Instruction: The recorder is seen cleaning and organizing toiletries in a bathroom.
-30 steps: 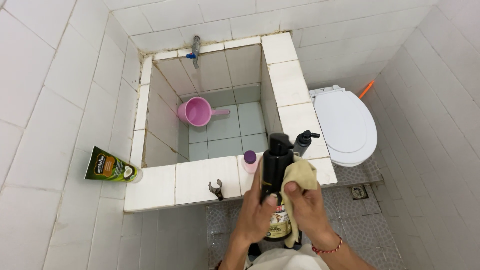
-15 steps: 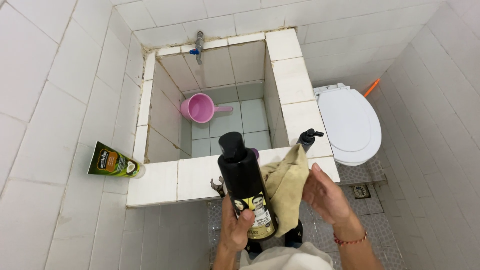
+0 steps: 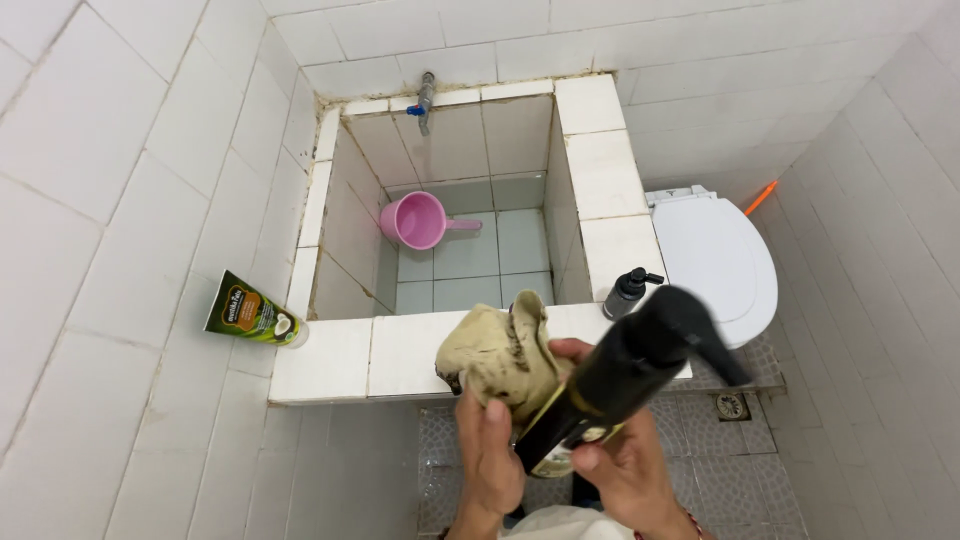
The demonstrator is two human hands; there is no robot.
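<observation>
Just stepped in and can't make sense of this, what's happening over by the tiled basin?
A person stands at the tiled basin in a bathroom. The right hand grips a black pump bottle, tilted with its pump toward the toilet. The left hand presses a stained beige cloth against the bottle's lower part. A green tube and a smaller dark pump bottle rest on the ledge; a pink dipper lies inside.

Bright, even light; motion-blurred pump bottle [image 3: 625,375], wide-angle edges.
</observation>
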